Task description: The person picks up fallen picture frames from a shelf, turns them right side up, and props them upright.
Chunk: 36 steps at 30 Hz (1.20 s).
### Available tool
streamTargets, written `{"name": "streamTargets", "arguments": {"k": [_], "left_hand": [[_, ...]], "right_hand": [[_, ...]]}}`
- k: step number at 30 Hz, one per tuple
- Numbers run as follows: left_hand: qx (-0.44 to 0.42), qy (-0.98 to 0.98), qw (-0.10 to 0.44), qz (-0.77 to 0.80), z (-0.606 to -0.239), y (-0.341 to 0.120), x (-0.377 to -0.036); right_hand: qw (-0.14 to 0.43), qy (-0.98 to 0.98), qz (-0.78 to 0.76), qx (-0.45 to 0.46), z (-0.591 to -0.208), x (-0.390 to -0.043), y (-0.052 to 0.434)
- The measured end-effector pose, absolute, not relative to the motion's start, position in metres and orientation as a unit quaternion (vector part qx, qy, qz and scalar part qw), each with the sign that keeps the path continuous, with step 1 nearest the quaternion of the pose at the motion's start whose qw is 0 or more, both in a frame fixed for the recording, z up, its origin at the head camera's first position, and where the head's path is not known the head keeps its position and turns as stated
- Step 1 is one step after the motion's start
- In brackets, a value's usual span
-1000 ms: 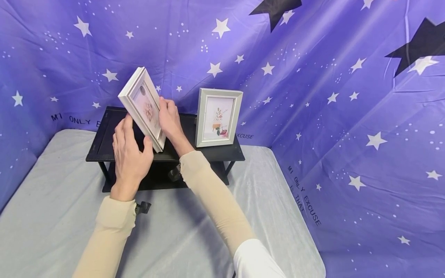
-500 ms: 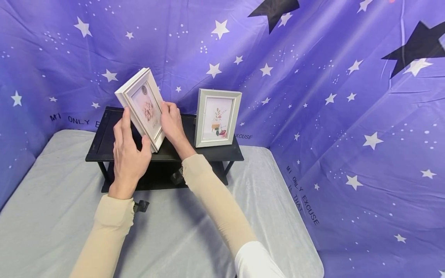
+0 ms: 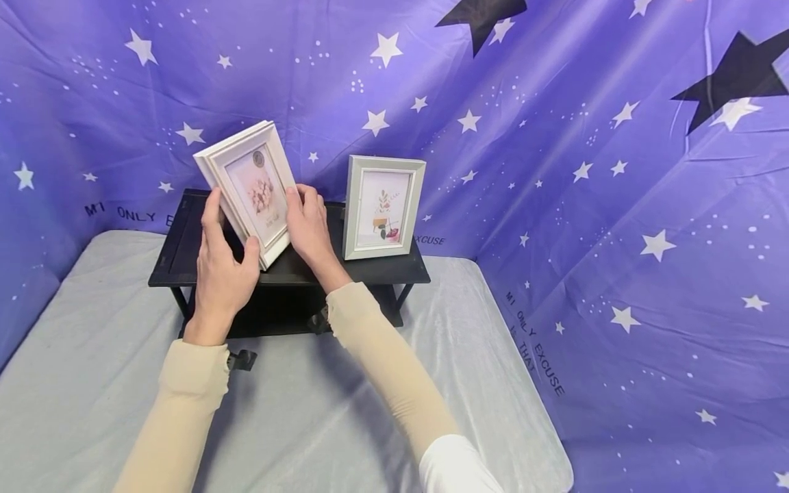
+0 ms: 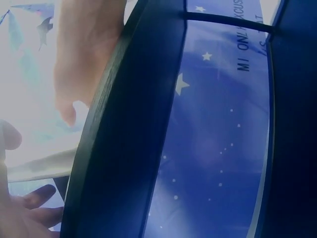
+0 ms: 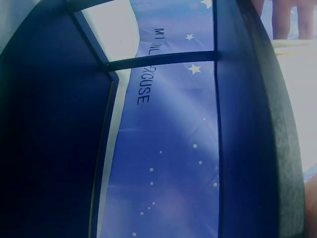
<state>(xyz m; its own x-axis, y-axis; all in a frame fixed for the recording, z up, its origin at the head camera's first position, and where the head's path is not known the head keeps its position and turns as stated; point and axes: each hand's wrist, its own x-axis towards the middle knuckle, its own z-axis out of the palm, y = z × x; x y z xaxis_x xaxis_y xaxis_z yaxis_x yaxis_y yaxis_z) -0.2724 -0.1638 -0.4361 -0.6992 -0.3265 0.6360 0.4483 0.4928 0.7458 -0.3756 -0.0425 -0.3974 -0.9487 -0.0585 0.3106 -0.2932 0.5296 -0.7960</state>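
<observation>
In the head view, a white picture frame (image 3: pixel 242 188) with a pink flower print tilts to the left over the left half of a black two-tier rack (image 3: pixel 179 257). Its lowest corner is close at the rack's front edge. My left hand (image 3: pixel 223 277) holds it along the left side, thumb near the bottom corner and fingers along the outer edge. With my right hand (image 3: pixel 311 229) I grip its right side. Both hands show partly in the left wrist view, where the fingers of my left hand (image 4: pixel 29 213) are at the lower left beside the rack.
A second picture frame (image 3: pixel 385 205), silvery with a plant print, stands upright on the rack's right half. Pale grey cloth (image 3: pixel 296 411) covers the surface under the rack. Purple star-patterned curtains (image 3: pixel 555 171) hang behind and on both sides.
The white picture frame has turned to face forward more, and its top left corner has swung left. Both hands moved with it, the left slightly down and left.
</observation>
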Motion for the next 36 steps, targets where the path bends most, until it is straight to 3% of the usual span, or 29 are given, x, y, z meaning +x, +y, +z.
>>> {"name": "streamTargets", "arguments": {"k": [36], "left_hand": [[-0.036,-0.647,0.353,-0.675,-0.413,-0.186,-0.305]], "right_hand": [[0.139,-0.865,0.473,0.095,-0.410,-0.347,-0.017]]}}
